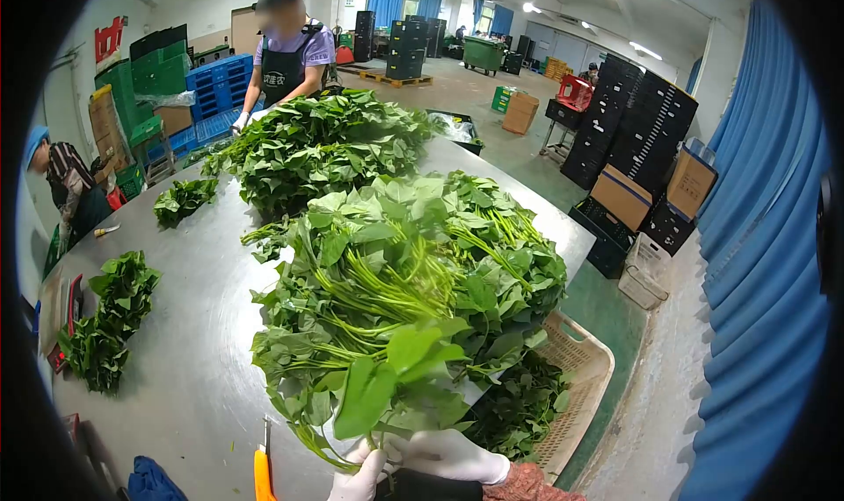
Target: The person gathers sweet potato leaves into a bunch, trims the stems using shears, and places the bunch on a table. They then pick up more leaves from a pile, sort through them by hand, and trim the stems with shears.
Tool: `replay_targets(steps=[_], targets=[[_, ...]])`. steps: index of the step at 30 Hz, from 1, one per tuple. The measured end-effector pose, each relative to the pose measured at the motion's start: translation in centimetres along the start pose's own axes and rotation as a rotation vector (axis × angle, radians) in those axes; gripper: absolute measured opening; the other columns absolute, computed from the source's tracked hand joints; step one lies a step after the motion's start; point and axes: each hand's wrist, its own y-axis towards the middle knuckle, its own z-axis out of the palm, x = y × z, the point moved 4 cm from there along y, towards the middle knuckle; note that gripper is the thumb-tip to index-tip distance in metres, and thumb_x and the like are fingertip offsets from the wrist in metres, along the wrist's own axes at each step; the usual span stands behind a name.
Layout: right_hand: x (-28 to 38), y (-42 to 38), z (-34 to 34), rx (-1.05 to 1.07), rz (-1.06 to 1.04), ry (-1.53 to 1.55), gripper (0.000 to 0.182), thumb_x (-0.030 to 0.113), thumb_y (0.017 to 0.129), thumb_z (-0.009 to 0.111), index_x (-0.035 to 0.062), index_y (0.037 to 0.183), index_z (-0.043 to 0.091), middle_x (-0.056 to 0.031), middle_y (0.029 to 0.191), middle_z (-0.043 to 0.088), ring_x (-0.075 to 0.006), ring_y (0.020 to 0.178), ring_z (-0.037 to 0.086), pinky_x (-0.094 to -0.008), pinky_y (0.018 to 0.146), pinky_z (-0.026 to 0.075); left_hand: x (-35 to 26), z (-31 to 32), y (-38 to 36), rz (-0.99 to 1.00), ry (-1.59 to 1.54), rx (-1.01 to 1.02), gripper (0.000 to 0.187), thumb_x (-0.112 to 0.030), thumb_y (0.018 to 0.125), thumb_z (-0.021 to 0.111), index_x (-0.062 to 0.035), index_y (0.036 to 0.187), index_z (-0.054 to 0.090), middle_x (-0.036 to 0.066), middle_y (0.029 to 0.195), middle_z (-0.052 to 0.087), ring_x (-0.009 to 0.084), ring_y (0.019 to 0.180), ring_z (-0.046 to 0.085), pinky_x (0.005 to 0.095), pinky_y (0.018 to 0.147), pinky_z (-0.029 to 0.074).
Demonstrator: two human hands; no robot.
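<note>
At the bottom of the view, my left hand (359, 473), in a white glove, is closed on the stems of some leafy greens (367, 395). Beside it my right hand (448, 457), also gloved, reaches in from the right with its fingers at the same stems; its fingertips are partly hidden. The leaves of the held greens stand up in front of a large heap of greens (378, 281) with pale green stems. An orange-handled knife (263, 475) lies on the metal table (202, 325) left of my hands.
A cream crate (598, 369) holding greens stands at the table's right edge. Another heap (325, 141) lies at the far end, near a co-worker (290, 57). Small bunches (114, 316) lie on the left, where another person (70, 185) stands. Black crates (642, 123) are stacked at right.
</note>
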Motion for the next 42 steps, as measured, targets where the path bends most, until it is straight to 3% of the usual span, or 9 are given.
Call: replay_targets(steps=[6,10,11,14,15,19,24,30,42], targets=[[3.1,0.1,-0.1,-0.411,-0.373,-0.178,0.019,0.016,0.083,0.073,0.0041,0.096,0.065,-0.0084,0.088,0.062,-0.0237,0.080,0.061,-0.0324,0.073,0.049,-0.7,1.7,0.1,0.044,-0.141,-0.107,0.026,-0.015,0.100,0.050,-0.0025,0.121,0.057,0.007,0.111,0.063,0.0149,0.094,0.061,0.0285,0.079,0.051],[2.1,-0.1,0.6,-0.231,0.150,-0.101,0.027,0.017,0.088,0.068,0.0012,0.110,0.065,-0.0145,0.108,0.063,-0.0186,0.089,0.061,-0.0300,0.073,0.049,-1.0,0.4,-1.3,0.247,0.764,-0.168,0.022,-0.012,0.097,0.054,-0.0046,0.115,0.063,0.004,0.094,0.066,0.0133,0.078,0.059,0.0290,0.068,0.049],[3.0,0.0,0.5,-0.398,-0.077,-0.025,0.018,0.012,0.080,0.074,0.0033,0.095,0.068,-0.0092,0.096,0.065,-0.0146,0.074,0.061,-0.0268,0.061,0.047,-1.4,1.9,-0.7,0.077,-0.034,-0.313,0.020,-0.013,0.096,0.058,-0.0033,0.112,0.065,0.002,0.086,0.065,0.0110,0.072,0.057,0.0278,0.063,0.047],[5.2,0.2,0.9,-0.494,-0.353,0.024,0.017,0.010,0.078,0.074,0.0038,0.092,0.066,-0.0076,0.091,0.064,-0.0178,0.072,0.060,-0.0287,0.062,0.047,1.5,-0.7,-0.6,0.380,0.720,-0.217,0.020,-0.014,0.096,0.059,-0.0026,0.111,0.066,0.002,0.091,0.065,0.0097,0.076,0.057,0.0270,0.066,0.047],[4.3,0.0,1.2,-0.482,-0.213,0.016,0.015,0.008,0.078,0.073,0.0056,0.089,0.065,-0.0077,0.090,0.063,-0.0208,0.074,0.060,-0.0302,0.064,0.048,1.7,-0.6,-0.5,-0.090,0.201,-0.252,0.022,-0.014,0.096,0.060,-0.0026,0.115,0.064,0.002,0.095,0.065,0.0114,0.083,0.057,0.0282,0.073,0.048],[2.5,-0.2,1.6,-0.502,-0.460,-0.312,0.013,0.007,0.078,0.069,0.0073,0.091,0.066,-0.0085,0.092,0.064,-0.0237,0.077,0.062,-0.0330,0.066,0.050,0.0,1.3,0.0,0.112,-0.050,-0.188,0.027,-0.010,0.097,0.055,-0.0011,0.122,0.058,0.006,0.111,0.064,0.0152,0.100,0.059,0.0289,0.088,0.048],[3.4,0.1,1.9,-0.450,-0.276,-0.040,0.016,0.008,0.083,0.068,0.0026,0.097,0.065,-0.0081,0.098,0.065,-0.0173,0.085,0.063,-0.0294,0.073,0.050,1.7,0.0,0.6,0.011,-0.132,-0.089,0.030,-0.010,0.098,0.052,0.0012,0.127,0.055,0.009,0.117,0.063,0.0177,0.106,0.059,0.0299,0.093,0.047],[1.2,-0.1,2.4,-0.365,-0.010,0.233,0.024,0.008,0.085,0.069,0.0004,0.107,0.063,0.0000,0.096,0.065,-0.0080,0.077,0.056,-0.0261,0.067,0.047,0.8,0.9,0.5,-0.043,-0.199,-0.100,0.025,-0.012,0.099,0.052,-0.0006,0.119,0.060,0.007,0.109,0.066,0.0147,0.095,0.062,0.0287,0.087,0.050],[2.6,0.3,2.2,-0.559,-0.219,0.142,0.014,0.006,0.081,0.070,0.0016,0.092,0.063,-0.0069,0.082,0.058,-0.0140,0.065,0.055,-0.0272,0.059,0.044,1.7,0.0,0.1,-0.177,0.139,-0.255,0.021,-0.013,0.094,0.062,-0.0032,0.113,0.063,0.002,0.103,0.064,0.0086,0.082,0.059,0.0244,0.071,0.050]])
